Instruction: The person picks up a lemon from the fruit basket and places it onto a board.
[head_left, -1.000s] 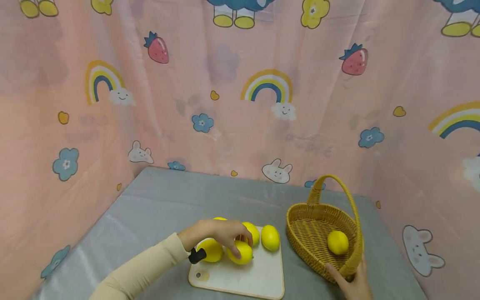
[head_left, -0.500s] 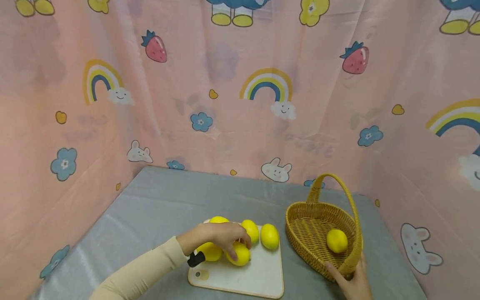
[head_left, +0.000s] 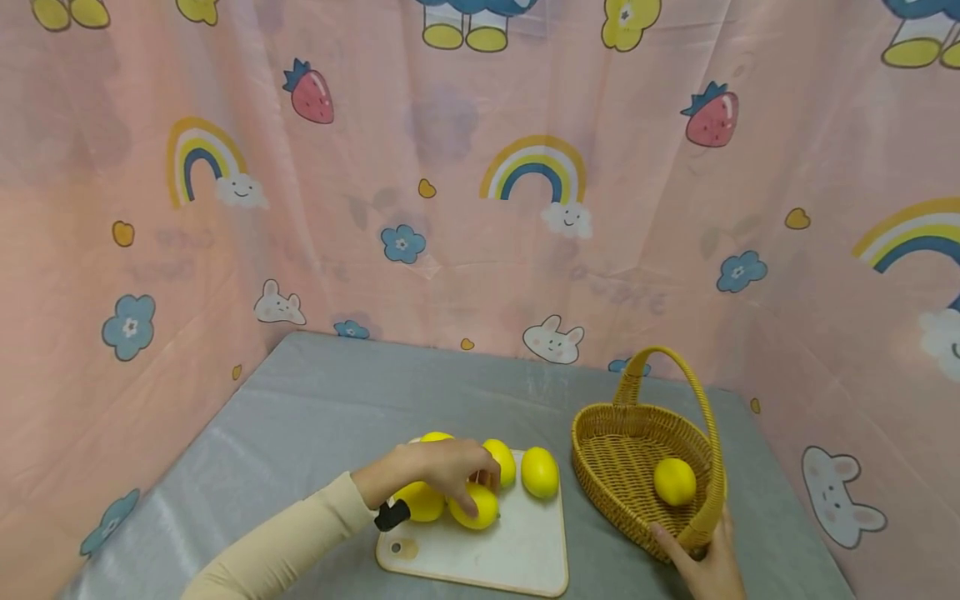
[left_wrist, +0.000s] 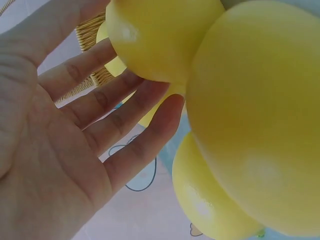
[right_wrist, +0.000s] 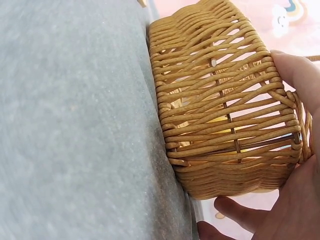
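Observation:
My left hand [head_left: 450, 468] reaches over a white cutting board [head_left: 517, 554] and holds a yellow lemon [head_left: 480, 512], thumb on the near side and fingers on the far side. In the left wrist view its fingers touch that lemon [left_wrist: 155, 40], while another lemon [left_wrist: 260, 115] looms close to the camera. On the board lie more lemons: one by the wrist [head_left: 422, 504], one behind the hand [head_left: 437, 436], and two at the back right. My right hand [head_left: 712, 569] grips the rim of a wicker basket [head_left: 615, 475], thumb over the edge. One lemon [head_left: 675, 482] sits inside it.
The basket's tall arched handle [head_left: 708, 408] rises above its right side. A grey cloth [head_left: 322, 417] covers the table. Pink printed curtain [head_left: 480, 292] hangs behind and at both sides. A black strap [head_left: 392, 515] shows at the left wrist.
My left hand and the lemon it holds have shifted slightly left on the board. The right hand and the basket stay in place.

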